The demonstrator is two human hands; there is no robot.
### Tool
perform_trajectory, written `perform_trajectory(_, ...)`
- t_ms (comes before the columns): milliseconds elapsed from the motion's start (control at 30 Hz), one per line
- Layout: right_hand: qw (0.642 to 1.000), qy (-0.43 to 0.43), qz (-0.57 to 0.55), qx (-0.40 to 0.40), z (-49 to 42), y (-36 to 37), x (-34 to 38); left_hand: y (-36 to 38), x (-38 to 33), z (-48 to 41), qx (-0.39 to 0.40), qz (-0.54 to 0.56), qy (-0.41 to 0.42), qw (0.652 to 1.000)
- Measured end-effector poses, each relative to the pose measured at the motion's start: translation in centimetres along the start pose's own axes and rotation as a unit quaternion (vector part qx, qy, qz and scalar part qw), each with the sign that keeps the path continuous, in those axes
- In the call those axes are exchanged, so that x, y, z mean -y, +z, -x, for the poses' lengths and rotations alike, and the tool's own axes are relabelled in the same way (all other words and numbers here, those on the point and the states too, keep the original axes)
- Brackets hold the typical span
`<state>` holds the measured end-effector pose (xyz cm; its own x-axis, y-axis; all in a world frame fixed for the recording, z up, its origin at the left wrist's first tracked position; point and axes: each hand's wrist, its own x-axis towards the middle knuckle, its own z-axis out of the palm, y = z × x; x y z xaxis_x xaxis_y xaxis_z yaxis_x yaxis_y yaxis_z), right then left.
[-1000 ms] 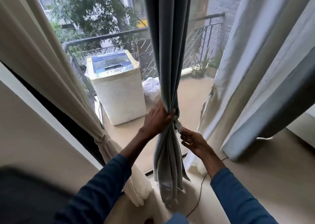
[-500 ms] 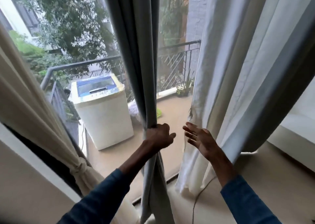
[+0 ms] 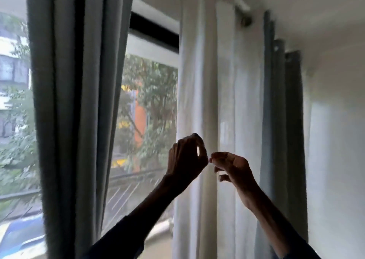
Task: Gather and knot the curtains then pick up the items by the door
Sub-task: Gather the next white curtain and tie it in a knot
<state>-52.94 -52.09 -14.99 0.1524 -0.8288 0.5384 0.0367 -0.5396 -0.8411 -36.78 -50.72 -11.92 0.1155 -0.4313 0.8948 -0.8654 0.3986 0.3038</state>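
The view tilts up at the window. A grey curtain [image 3: 79,101] hangs gathered at the left. A white sheer curtain [image 3: 199,81] hangs at the centre, with another grey curtain [image 3: 282,120] behind it on the right. My left hand [image 3: 185,158] is raised at the white curtain's left edge, with its fingers curled round the fabric there. My right hand [image 3: 232,167] is just to the right of it, in front of the white curtain with loosely curled fingers, and holds nothing that I can see. The two hands almost touch. The items by the door are out of view.
Through the glass I see a balcony railing [image 3: 128,179], trees and a corner of the washing machine's blue top [image 3: 19,237] at the lower left. The curtain rod and rings [image 3: 245,20] run along the ceiling. A white wall [image 3: 335,140] stands at the right.
My left hand let go of the gathered grey curtain and both hands rose to the right onto the white curtain. The view swung up from the floor to the curtain rod.
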Motion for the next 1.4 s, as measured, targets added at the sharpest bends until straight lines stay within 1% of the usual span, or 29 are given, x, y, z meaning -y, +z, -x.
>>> perform_trajectory(100,0.998,-0.042,0.039,-0.014,-3.4,-1.8,2.8,0.5,-1.9,-4.6,-0.068,0.017,0.029,0.997)
perform_trajectory(200,0.994,-0.076,0.072,-0.026,-6.1,-3.0,5.0,0.7,-3.3,-8.2,-0.115,0.030,0.040,0.992)
perform_trajectory(333,0.984,-0.126,0.110,-0.060,-9.4,-3.5,7.6,-0.1,-4.5,-12.9,-0.145,0.017,0.061,0.987)
perform_trajectory(433,0.973,-0.154,0.155,-0.076,-11.2,-3.1,10.0,-1.2,-4.8,-16.4,-0.153,0.001,0.063,0.986)
perform_trajectory(600,0.932,-0.229,0.264,-0.095,-14.6,-1.3,13.0,-3.2,-5.3,-21.8,-0.169,-0.003,0.049,0.984)
perform_trajectory(733,0.910,-0.266,0.293,-0.122,-17.8,0.1,15.2,-4.1,-6.5,-25.8,-0.191,-0.013,0.066,0.979)
perform_trajectory(833,0.887,-0.307,0.305,-0.161,-20.9,0.7,17.1,-4.4,-7.6,-28.4,-0.202,-0.050,0.082,0.975)
perform_trajectory(933,0.862,-0.324,0.332,-0.206,-24.2,0.9,19.2,-4.5,-8.9,-30.4,-0.203,-0.098,0.072,0.972)
perform_trajectory(1000,0.857,-0.323,0.327,-0.233,-26.2,0.9,20.3,-4.6,-9.6,-31.9,-0.210,-0.113,0.066,0.969)
perform_trajectory(1067,0.861,-0.320,0.304,-0.252,-27.7,0.9,21.2,-4.8,-9.8,-33.4,-0.209,-0.121,0.060,0.969)
perform_trajectory(1167,0.857,-0.343,0.274,-0.269,-29.1,1.2,22.3,-5.1,-9.8,-35.1,-0.222,-0.142,0.056,0.963)
perform_trajectory(1233,0.861,-0.350,0.254,-0.269,-29.8,1.3,22.8,-6.0,-9.4,-35.9,-0.241,-0.152,0.058,0.957)
perform_trajectory(1300,0.875,-0.344,0.217,-0.263,-30.4,1.2,23.1,-7.6,-8.5,-36.5,-0.269,-0.164,0.051,0.948)
perform_trajectory(1400,0.878,-0.346,0.195,-0.265,-30.8,0.9,23.3,-10.9,-6.1,-37.1,-0.311,-0.203,0.031,0.928)
